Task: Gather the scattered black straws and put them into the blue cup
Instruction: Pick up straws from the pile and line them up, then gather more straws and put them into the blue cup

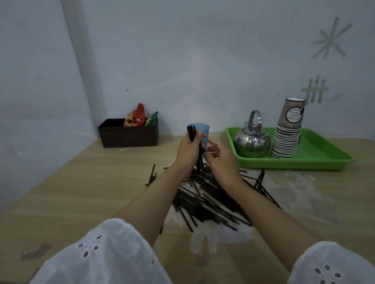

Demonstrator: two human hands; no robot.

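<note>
Firmly, your left hand (189, 151) grips upright black straws (191, 133) before the blue cup (203, 129); your right hand (222, 159) hovers loose-fingered. Likely light, stiff, slick: clasp mid-length.

centre: table (77, 196) is being covered by black straws (211, 202) | right rear: being blocked by green tray (314, 167), kettle (251, 142), cup stack (286, 136) | left rear: being occupied by dark box (128, 137) | near left: being left open

kettle (252, 140): shiny metal | tray (319, 161): glossy green plastic | table (88, 190): matt wood grain | blue cup (203, 132): translucent plastic
</note>
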